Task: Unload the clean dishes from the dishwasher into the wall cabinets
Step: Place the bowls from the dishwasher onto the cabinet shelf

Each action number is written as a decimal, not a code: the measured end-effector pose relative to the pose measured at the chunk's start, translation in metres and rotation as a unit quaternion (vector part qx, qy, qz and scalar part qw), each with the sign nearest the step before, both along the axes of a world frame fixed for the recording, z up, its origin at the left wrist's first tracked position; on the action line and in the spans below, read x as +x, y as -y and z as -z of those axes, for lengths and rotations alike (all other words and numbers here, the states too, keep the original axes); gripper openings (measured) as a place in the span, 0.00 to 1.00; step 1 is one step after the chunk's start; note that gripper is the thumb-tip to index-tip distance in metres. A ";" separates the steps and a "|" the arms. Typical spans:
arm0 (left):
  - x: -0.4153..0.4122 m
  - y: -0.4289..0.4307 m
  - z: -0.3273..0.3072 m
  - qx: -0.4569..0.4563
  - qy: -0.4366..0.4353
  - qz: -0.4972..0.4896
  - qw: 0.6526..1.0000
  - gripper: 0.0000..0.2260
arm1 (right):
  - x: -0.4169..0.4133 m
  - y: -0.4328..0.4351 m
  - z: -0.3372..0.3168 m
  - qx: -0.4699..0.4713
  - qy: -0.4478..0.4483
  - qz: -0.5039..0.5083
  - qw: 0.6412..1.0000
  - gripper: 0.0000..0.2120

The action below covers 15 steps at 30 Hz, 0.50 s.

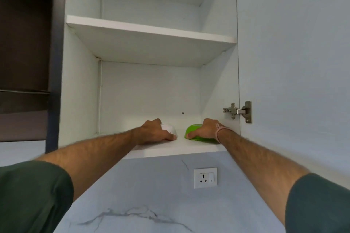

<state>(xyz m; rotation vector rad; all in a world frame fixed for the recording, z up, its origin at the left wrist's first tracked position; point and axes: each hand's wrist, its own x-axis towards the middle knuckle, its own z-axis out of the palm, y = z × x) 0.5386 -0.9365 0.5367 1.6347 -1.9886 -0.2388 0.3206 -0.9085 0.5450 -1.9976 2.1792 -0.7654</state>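
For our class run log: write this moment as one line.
left hand: on white bowl | right hand: on green bowl | place: bottom cabinet shelf | door: open

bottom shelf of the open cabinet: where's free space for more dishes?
Crowded at the front edge: left hand on the white bowl, right hand on the green bowl, a narrow gap between them. Bare: the bottom shelf behind both bowls to the back wall, and the left side. The upper shelf's top isn't visible.

No text, label, brand, number or sign can be read anywhere; the wall socket plate (205,177) below the cabinet's bottom shelf (176,148) is unmarked, and nothing printed is seen on the cabinet walls or door
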 end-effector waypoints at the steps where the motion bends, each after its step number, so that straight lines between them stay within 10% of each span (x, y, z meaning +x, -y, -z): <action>1: -0.002 0.012 0.000 0.008 0.004 0.004 1.000 0.37 | -0.003 0.012 0.001 -0.003 -0.006 0.005 1.000 0.48; 15: -0.036 0.130 0.002 -0.029 0.142 0.004 0.990 0.44 | 0.000 0.108 -0.012 0.010 -0.246 0.008 0.969 0.37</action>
